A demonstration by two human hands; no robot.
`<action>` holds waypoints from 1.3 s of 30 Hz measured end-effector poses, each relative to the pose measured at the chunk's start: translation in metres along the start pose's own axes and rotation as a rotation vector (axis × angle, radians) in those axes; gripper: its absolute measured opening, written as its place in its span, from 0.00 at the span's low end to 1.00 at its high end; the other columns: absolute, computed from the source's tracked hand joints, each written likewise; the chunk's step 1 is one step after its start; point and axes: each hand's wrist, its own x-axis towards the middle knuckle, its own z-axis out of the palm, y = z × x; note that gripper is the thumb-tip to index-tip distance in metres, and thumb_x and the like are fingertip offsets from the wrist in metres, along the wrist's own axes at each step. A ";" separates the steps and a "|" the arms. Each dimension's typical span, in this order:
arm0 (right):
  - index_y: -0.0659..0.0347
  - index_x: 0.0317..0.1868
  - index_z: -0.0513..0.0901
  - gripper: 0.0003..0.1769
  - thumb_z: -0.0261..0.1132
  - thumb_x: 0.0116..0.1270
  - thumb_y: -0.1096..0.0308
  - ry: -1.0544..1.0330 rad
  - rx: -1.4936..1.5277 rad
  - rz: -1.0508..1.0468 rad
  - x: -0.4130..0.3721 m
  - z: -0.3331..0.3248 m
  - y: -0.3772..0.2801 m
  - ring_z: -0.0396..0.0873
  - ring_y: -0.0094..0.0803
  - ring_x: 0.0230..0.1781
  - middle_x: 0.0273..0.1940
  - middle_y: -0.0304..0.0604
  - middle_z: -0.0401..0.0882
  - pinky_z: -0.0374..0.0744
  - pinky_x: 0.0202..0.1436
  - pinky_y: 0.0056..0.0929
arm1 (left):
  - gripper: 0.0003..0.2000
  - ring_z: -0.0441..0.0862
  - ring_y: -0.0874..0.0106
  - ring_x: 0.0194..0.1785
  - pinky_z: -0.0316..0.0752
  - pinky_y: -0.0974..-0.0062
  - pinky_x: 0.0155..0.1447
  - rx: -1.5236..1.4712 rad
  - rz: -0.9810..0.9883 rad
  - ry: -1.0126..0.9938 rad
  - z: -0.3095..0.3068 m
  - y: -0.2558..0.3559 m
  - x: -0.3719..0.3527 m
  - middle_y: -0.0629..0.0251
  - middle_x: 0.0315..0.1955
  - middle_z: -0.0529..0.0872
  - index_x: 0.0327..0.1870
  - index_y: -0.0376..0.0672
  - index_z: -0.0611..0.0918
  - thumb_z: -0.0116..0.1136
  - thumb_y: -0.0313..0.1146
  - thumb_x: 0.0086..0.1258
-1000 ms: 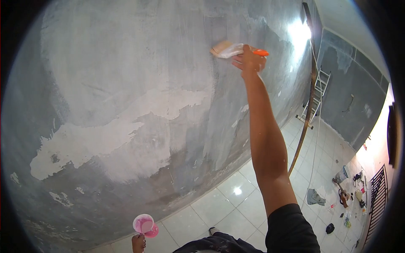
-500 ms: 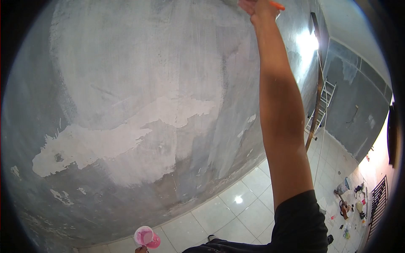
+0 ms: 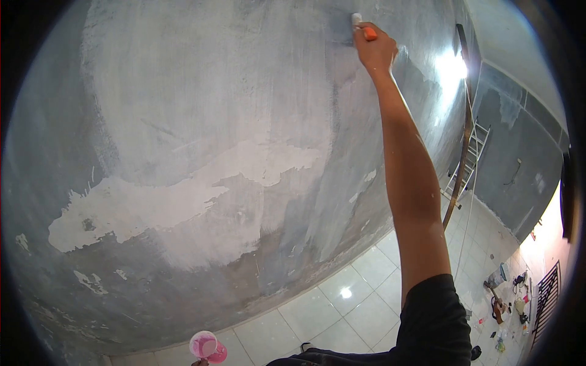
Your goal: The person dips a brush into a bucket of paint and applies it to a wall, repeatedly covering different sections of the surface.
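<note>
My right hand is stretched up against the grey wall, closed around the orange handle of a paintbrush. The white head of the brush points up and appears to touch the wall surface. At the bottom edge, only a small part of my left hand shows, gripping a pink plastic cup with pale pink contents or residue inside. A bare, irregular off-white patch runs across the lower half of the wall, with grey coating around it.
Pale floor tiles run along the wall's foot. At right, a dark pole leans near a ladder and a bright lamp. Farther right, a bucket and several scattered items lie on the floor near a dark grille.
My right hand has come down from the top edge of the view, bringing the paintbrush into sight against the wall. The view has shifted slightly, and the cup sits a little lower and further left.
</note>
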 end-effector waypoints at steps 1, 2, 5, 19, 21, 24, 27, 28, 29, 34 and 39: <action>0.59 0.39 0.86 0.12 0.66 0.58 0.61 -0.147 0.204 0.095 0.003 -0.007 -0.013 0.85 0.33 0.38 0.32 0.45 0.85 0.84 0.36 0.27 | 0.15 0.59 0.82 0.12 0.51 0.80 0.15 0.026 0.020 0.016 0.002 0.003 0.000 0.78 0.12 0.66 0.21 0.48 0.74 0.57 0.41 0.69; 0.60 0.41 0.85 0.13 0.65 0.60 0.62 -0.296 0.406 0.188 0.010 -0.014 -0.022 0.85 0.35 0.39 0.35 0.46 0.85 0.84 0.40 0.30 | 0.15 0.59 0.81 0.11 0.52 0.80 0.14 0.052 0.039 0.030 0.005 0.004 0.001 0.78 0.11 0.66 0.21 0.48 0.74 0.58 0.42 0.69; 0.65 0.48 0.79 0.15 0.60 0.64 0.66 -0.279 0.878 0.427 0.033 -0.031 -0.013 0.84 0.42 0.39 0.42 0.51 0.82 0.85 0.45 0.37 | 0.10 0.65 0.77 0.11 0.59 0.77 0.13 0.073 -0.111 0.123 0.001 -0.001 0.022 0.68 0.12 0.70 0.25 0.39 0.73 0.57 0.35 0.62; 0.69 0.54 0.71 0.18 0.59 0.66 0.69 0.019 0.897 1.328 -0.161 -0.070 -0.007 0.83 0.48 0.42 0.46 0.57 0.79 0.87 0.41 0.42 | 0.11 0.65 0.77 0.11 0.58 0.78 0.14 0.200 -0.174 0.000 0.018 0.006 0.042 0.69 0.13 0.70 0.27 0.41 0.74 0.56 0.37 0.65; 0.70 0.53 0.72 0.19 0.60 0.66 0.68 0.022 0.796 1.392 -0.188 -0.098 -0.011 0.84 0.47 0.39 0.45 0.55 0.80 0.87 0.39 0.41 | 0.11 0.65 0.77 0.12 0.58 0.77 0.14 0.196 -0.168 -0.019 0.018 0.012 0.036 0.69 0.13 0.70 0.27 0.41 0.73 0.56 0.37 0.65; 0.68 0.54 0.72 0.19 0.62 0.65 0.70 -0.104 0.685 1.497 -0.183 -0.117 -0.019 0.84 0.45 0.40 0.44 0.55 0.80 0.87 0.39 0.39 | 0.12 0.65 0.77 0.12 0.58 0.77 0.14 0.191 -0.185 -0.019 0.020 0.020 0.029 0.69 0.13 0.70 0.27 0.41 0.73 0.57 0.38 0.66; 0.70 0.52 0.73 0.20 0.62 0.65 0.66 -0.251 0.294 1.098 -0.154 -0.060 -0.001 0.84 0.43 0.41 0.44 0.54 0.80 0.85 0.42 0.40 | 0.12 0.64 0.77 0.12 0.58 0.78 0.14 0.182 -0.111 -0.017 0.020 0.027 0.022 0.69 0.13 0.70 0.26 0.41 0.73 0.56 0.37 0.66; 0.71 0.52 0.74 0.20 0.62 0.65 0.64 -0.339 0.125 0.804 -0.152 -0.020 0.021 0.83 0.42 0.41 0.44 0.53 0.81 0.84 0.42 0.40 | 0.11 0.64 0.78 0.12 0.58 0.78 0.14 0.180 -0.148 0.009 0.019 0.024 0.021 0.69 0.13 0.69 0.26 0.41 0.73 0.56 0.37 0.66; 0.69 0.52 0.75 0.20 0.61 0.66 0.64 -0.169 0.440 1.041 -0.103 -0.024 -0.005 0.83 0.43 0.41 0.45 0.52 0.80 0.83 0.43 0.41 | 0.11 0.64 0.78 0.12 0.58 0.78 0.14 0.179 -0.184 0.036 0.016 0.023 0.021 0.70 0.13 0.69 0.26 0.41 0.73 0.56 0.37 0.65; 0.67 0.51 0.75 0.18 0.62 0.65 0.63 -0.006 1.036 0.985 0.004 -0.034 -0.033 0.83 0.40 0.41 0.44 0.53 0.80 0.84 0.41 0.33 | 0.10 0.64 0.78 0.12 0.58 0.78 0.14 0.164 -0.148 0.031 0.009 0.014 0.016 0.70 0.13 0.69 0.26 0.42 0.72 0.56 0.36 0.65; 0.64 0.53 0.74 0.18 0.62 0.66 0.64 -0.082 1.179 0.919 -0.080 -0.025 -0.020 0.84 0.41 0.43 0.46 0.52 0.80 0.86 0.39 0.39 | 0.10 0.64 0.78 0.12 0.58 0.78 0.14 0.162 -0.160 0.041 0.015 0.004 0.001 0.70 0.13 0.69 0.25 0.43 0.72 0.56 0.36 0.65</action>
